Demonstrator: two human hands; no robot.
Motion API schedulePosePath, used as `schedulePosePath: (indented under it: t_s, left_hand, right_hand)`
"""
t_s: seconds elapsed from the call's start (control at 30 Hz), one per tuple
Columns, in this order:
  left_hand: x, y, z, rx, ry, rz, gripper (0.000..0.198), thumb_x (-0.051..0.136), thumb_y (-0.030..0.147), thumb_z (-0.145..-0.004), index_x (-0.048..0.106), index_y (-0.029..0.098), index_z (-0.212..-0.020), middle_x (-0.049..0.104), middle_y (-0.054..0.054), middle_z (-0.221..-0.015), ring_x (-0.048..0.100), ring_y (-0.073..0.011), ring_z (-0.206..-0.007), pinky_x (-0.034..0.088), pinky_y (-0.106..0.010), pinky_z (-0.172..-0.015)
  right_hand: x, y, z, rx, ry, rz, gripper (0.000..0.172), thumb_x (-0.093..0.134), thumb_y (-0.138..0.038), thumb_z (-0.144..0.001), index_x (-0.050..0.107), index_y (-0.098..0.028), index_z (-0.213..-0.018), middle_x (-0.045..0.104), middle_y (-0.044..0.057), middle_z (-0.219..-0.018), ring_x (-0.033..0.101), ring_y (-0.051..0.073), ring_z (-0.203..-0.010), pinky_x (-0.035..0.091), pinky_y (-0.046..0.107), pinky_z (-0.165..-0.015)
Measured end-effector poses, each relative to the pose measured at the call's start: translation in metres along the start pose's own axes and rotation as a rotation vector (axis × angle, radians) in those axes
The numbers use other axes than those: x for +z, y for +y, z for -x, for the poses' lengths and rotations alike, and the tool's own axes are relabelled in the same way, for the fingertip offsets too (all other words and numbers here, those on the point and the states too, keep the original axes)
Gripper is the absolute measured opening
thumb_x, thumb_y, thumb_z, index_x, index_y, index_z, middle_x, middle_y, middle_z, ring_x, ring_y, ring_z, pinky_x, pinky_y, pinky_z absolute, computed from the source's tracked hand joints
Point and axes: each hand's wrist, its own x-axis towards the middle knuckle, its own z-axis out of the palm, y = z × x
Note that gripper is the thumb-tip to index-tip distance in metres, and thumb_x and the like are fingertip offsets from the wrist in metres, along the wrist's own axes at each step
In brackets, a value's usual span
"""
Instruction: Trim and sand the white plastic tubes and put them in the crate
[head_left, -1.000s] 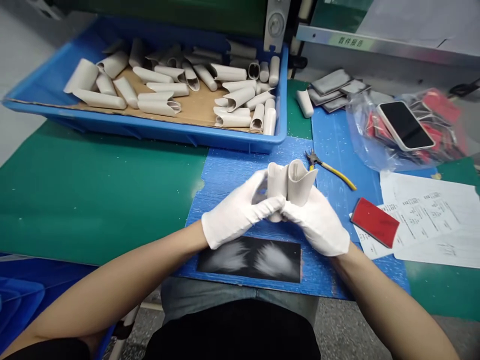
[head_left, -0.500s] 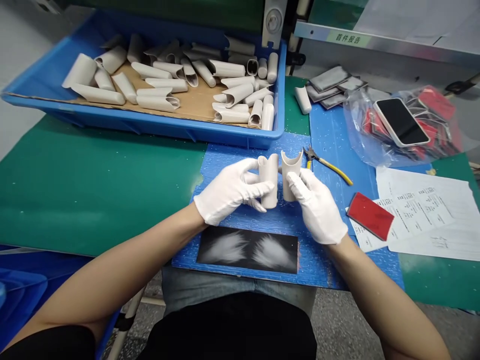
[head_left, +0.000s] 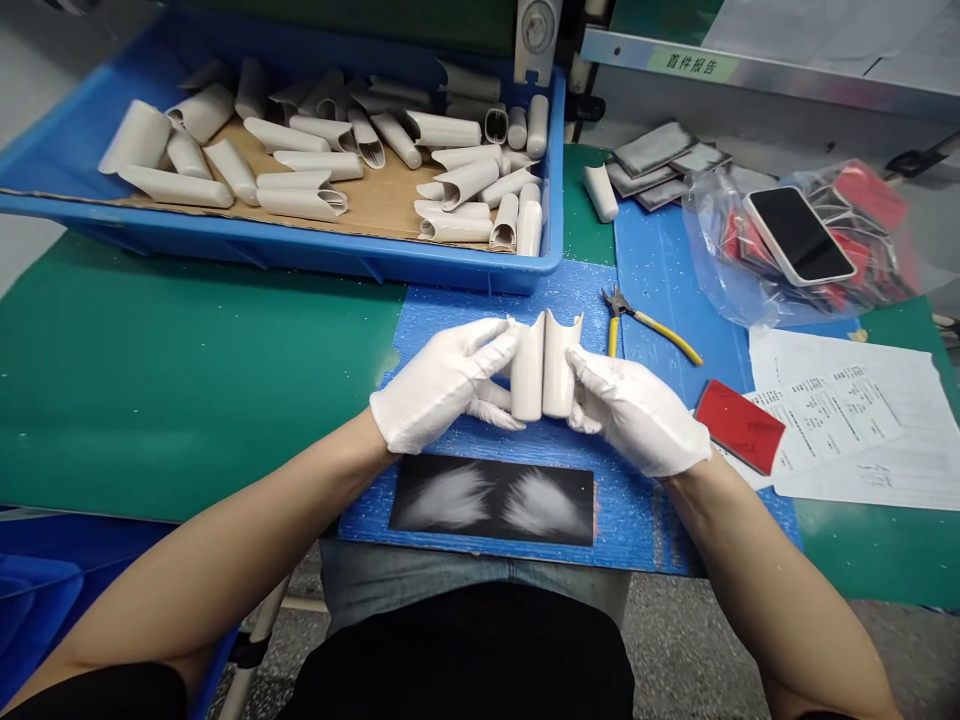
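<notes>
In white gloves, both my hands hold pale plastic shells side by side above the blue mat (head_left: 480, 445). My left hand (head_left: 450, 385) is closed on the left plastic shell (head_left: 527, 375), gripping its outer side. The right plastic shell (head_left: 559, 370), with a curved notch at its top, is held by my right hand (head_left: 637, 405). Both shells stand roughly upright, their inner edges touching or nearly so. Below them lies a black sanding sheet (head_left: 495, 500) with two white dusty smears. Yellow-handled cutters (head_left: 652, 325) rest just beyond my right hand.
A blue tray (head_left: 300, 262) lined with cardboard holds many similar shells at the back left. One shell (head_left: 601, 193) lies by grey pads (head_left: 652, 150). A phone (head_left: 801, 235) rests on a plastic bag (head_left: 712, 270). A red pad (head_left: 741, 425) overlaps papers (head_left: 915, 430).
The two shells have come together from a small gap and turned, so more of their smooth sides show. My right hand has shifted slightly left and rotated. The whole view has moved a little.
</notes>
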Motion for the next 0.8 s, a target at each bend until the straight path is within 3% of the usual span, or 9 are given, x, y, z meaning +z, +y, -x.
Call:
schedulePosePath:
  t_s: [0.17, 0.27, 0.37, 0.47, 0.57, 0.67, 0.8]
  left_hand:
    - [-0.001, -0.002, 0.001, 0.118, 0.012, -0.095, 0.075, 0.088, 0.044, -0.085, 0.056, 0.019, -0.147, 0.079, -0.012, -0.118, 0.081, -0.0279, -0.094, 0.071, -0.035, -0.069]
    - [-0.002, -0.009, -0.001, 0.388, 0.068, -0.251, 0.062, 0.084, 0.033, -0.088, 0.062, 0.020, -0.144, 0.074, -0.012, -0.136, 0.076, -0.0289, -0.116, 0.070, -0.040, -0.093]
    - [-0.003, -0.017, 0.000, 0.594, 0.055, -0.385, 0.054, 0.075, 0.031, -0.096, 0.061, 0.023, -0.148, 0.068, -0.009, -0.147, 0.069, -0.0277, -0.132, 0.061, -0.043, -0.113]
    - [-0.004, -0.019, 0.004, 0.698, 0.107, -0.547, 0.050, 0.071, 0.033, -0.101, 0.061, 0.024, -0.149, 0.070, -0.008, -0.145, 0.072, -0.0256, -0.128, 0.062, -0.040, -0.111]
    - [-0.004, -0.017, 0.007, 0.873, 0.153, -0.679, 0.049, 0.072, 0.028, -0.101, 0.062, 0.024, -0.149, 0.073, -0.006, -0.141, 0.075, -0.0232, -0.122, 0.064, -0.036, -0.107]
    - [-0.005, -0.016, 0.007, 1.043, 0.147, -0.748, 0.057, 0.073, 0.022, -0.100, 0.057, 0.029, -0.154, 0.075, -0.004, -0.139, 0.076, -0.0231, -0.122, 0.065, -0.035, -0.106]
    - [-0.007, -0.016, 0.006, 1.114, 0.157, -0.823, 0.069, 0.072, 0.018, -0.099, 0.049, 0.035, -0.162, 0.074, -0.001, -0.141, 0.076, -0.0237, -0.123, 0.066, -0.036, -0.104]
  right_hand:
    - [-0.004, -0.006, 0.001, -0.148, 0.094, 0.307, 0.048, 0.064, -0.066, -0.100, 0.060, -0.021, -0.082, 0.059, -0.001, -0.073, 0.050, 0.013, -0.064, 0.042, 0.029, -0.061]
    - [-0.002, -0.005, 0.001, -0.363, 0.211, 0.535, 0.034, 0.066, -0.056, -0.101, 0.071, -0.022, -0.103, 0.069, 0.004, -0.097, 0.063, 0.019, -0.083, 0.054, 0.035, -0.078]
    - [0.001, -0.001, 0.002, -0.578, 0.325, 0.708, 0.028, 0.064, -0.039, -0.104, 0.069, -0.024, -0.128, 0.071, 0.008, -0.122, 0.068, 0.025, -0.109, 0.058, 0.043, -0.096]
    - [0.002, 0.003, 0.004, -0.790, 0.381, 0.817, 0.039, 0.064, -0.031, -0.106, 0.062, -0.028, -0.144, 0.069, 0.009, -0.133, 0.067, 0.027, -0.124, 0.057, 0.044, -0.106]
    - [0.001, 0.005, 0.006, -0.917, 0.398, 0.880, 0.054, 0.066, -0.030, -0.106, 0.052, -0.033, -0.157, 0.068, 0.009, -0.134, 0.067, 0.026, -0.125, 0.058, 0.042, -0.105]
    - [-0.002, 0.005, 0.008, -0.974, 0.384, 0.902, 0.060, 0.064, -0.031, -0.107, 0.045, -0.035, -0.164, 0.067, 0.009, -0.133, 0.066, 0.026, -0.123, 0.058, 0.042, -0.105]
    - [-0.003, 0.005, 0.010, -0.984, 0.364, 0.896, 0.060, 0.059, -0.033, -0.109, 0.041, -0.037, -0.167, 0.065, 0.009, -0.136, 0.065, 0.026, -0.123, 0.058, 0.043, -0.105]
